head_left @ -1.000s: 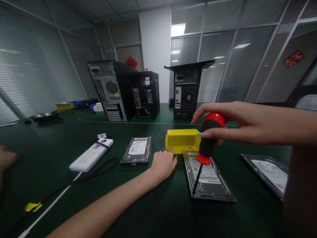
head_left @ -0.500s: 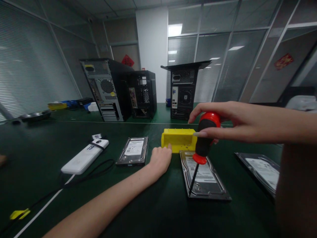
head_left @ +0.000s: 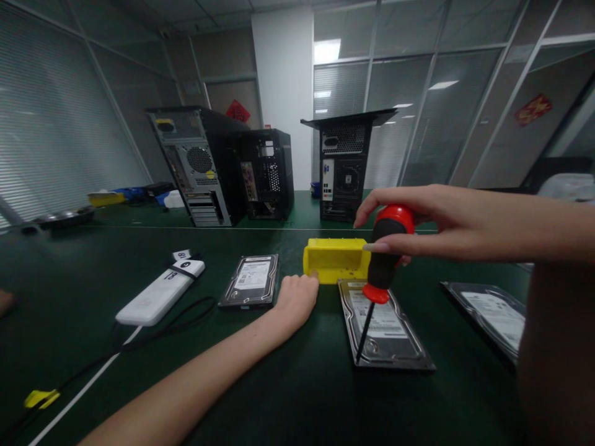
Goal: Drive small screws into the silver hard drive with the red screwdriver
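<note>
Right hand (head_left: 453,217) raised, fingers (head_left: 379,199) curled, left hand (head_left: 297,297) lower, left forearm (head_left: 204,375) outstretched

On the tabletop (head_left: 297,402) before me: hard drive (head_left: 391,323), bin (head_left: 335,254) behind it, slightly left. Left of my left hand (head_left: 297,297): another drive (head_left: 252,280), then cabled device (head_left: 160,291). Third drive (head_left: 495,314) right. Computer cases (head_left: 346,176) farther back.

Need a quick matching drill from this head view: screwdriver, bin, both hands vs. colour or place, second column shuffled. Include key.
Things:
1. screwdriver
2. bin
3. left hand
4. right hand

Colour or place:
A. yellow
B. gripping the screwdriver
C. red and black, with a dark shaft
D. at the bin's left end

Pairs: 1-C, 2-A, 3-D, 4-B
</note>
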`<state>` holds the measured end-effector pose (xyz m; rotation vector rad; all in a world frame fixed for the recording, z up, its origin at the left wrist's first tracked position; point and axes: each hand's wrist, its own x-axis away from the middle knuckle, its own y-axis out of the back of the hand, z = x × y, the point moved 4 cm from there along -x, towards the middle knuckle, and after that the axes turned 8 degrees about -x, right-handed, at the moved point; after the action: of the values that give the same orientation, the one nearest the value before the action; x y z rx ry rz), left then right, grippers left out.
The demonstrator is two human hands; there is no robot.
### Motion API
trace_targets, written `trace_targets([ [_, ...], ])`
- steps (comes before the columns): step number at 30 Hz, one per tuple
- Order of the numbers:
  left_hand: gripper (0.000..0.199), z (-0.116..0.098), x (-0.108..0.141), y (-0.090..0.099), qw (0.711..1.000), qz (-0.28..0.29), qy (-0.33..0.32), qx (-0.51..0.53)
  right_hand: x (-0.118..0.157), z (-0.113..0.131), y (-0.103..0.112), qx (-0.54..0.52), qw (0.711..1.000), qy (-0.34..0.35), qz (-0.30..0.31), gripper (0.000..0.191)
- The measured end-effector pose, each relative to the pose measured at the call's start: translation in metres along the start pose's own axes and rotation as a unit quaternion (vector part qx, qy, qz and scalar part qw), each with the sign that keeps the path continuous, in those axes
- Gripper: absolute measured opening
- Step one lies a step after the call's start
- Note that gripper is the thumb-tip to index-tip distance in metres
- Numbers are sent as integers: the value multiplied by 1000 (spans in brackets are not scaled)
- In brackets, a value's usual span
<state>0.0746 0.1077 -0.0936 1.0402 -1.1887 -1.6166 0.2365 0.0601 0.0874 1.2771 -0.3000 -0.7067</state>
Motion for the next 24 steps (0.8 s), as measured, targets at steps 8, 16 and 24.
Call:
trace_targets([
  [8, 29, -1, -12, -5, 1000, 5, 6, -8, 2, -4, 0, 1, 1000, -5, 3, 38],
  [16, 25, -4, -14, -9, 1000, -12, -12, -12, 3, -11, 0, -3, 999, -29, 32, 38],
  [24, 19, -10, -18, -5, 995, -51, -84, -27, 5, -17, 0, 4, 999, -50, 16, 48],
])
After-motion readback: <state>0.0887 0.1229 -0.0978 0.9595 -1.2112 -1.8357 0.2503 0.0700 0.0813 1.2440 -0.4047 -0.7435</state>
